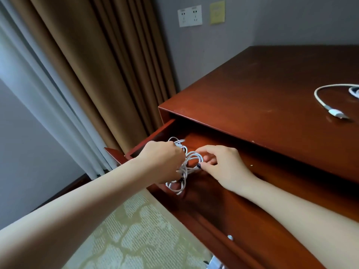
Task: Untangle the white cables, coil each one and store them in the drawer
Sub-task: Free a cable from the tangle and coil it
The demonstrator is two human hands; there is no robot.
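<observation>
Holding the coiled white cable [192, 155] over the open drawer [281, 171]: your left hand [165, 162] grips the bundle, and your right hand [223, 166] pinches a loop by the dark plug [198, 165]. This one looks nearly stored. The second white cable [322, 101] lies loose on the desk top [272, 84], not yet coiled.
</observation>
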